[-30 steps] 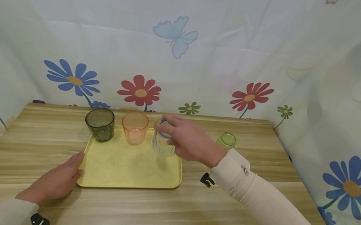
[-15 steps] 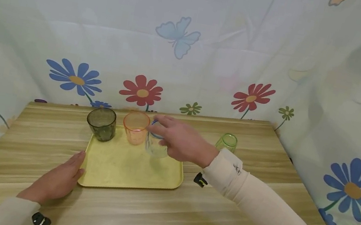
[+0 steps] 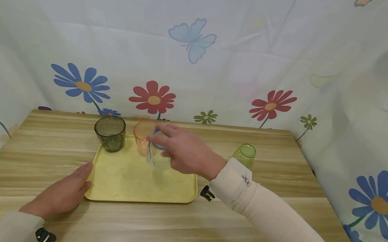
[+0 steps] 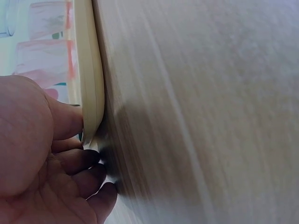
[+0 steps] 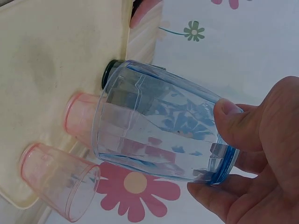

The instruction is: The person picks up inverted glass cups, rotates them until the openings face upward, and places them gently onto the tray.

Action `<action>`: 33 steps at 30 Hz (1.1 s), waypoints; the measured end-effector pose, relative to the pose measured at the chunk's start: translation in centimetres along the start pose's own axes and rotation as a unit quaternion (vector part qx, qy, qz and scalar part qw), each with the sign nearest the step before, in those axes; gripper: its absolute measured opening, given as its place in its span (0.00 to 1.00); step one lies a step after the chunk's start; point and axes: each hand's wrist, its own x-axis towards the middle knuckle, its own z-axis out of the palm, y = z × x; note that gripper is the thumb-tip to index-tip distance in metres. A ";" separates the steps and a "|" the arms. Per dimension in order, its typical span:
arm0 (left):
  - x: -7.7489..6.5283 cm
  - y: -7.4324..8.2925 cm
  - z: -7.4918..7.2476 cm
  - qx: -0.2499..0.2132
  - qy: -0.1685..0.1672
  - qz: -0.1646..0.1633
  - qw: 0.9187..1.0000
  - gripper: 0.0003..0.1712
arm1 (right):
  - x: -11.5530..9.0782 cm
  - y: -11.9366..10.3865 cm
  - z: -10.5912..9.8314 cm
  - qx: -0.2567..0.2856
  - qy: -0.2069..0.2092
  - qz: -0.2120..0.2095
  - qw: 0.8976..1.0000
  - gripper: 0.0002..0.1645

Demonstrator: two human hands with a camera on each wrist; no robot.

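My right hand [image 3: 189, 150] grips a clear blue-tinted glass [image 3: 159, 161] and holds it above the yellow tray [image 3: 130, 181]. In the right wrist view the thick blue base of this glass is up by my fingers, its wide mouth turned down towards the tray. Along the tray's left edge lies my left hand [image 3: 64, 191], its fingers touching the rim near the front corner. A pink-orange glass [image 3: 140, 135] stands on the back of the tray, partly behind the blue one. Another pink glass [image 5: 58, 182] shows in the right wrist view; my right hand hides it from the head view.
A dark smoky glass [image 3: 110, 139] stands at the tray's back left corner. On the wooden table [image 3: 174, 237], to the right of the tray, is a green glass [image 3: 245, 154], partly behind my right sleeve. A flower-printed curtain [image 3: 185, 81] closes off the back and sides.
My right hand has carried the blue-tinted glass leftward over the tray, so it now overlaps the pink-orange glass in the head view. The left hand has stayed at the tray's edge.
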 end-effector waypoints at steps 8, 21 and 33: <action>0.0 0.2 0.0 0.001 0.001 0.000 1.000 0.36 | 0.8 -0.6 0.2 -0.015 0.006 -0.017 1.000 0.29; -0.1 0.6 -0.2 0.009 0.002 -0.011 1.000 0.37 | 2.1 -1.8 0.4 -0.017 0.006 -0.017 1.000 0.31; 0.5 3.2 -1.2 -0.005 0.052 -0.033 0.998 0.54 | 2.6 -2.3 1.5 0.100 0.068 0.016 0.992 0.30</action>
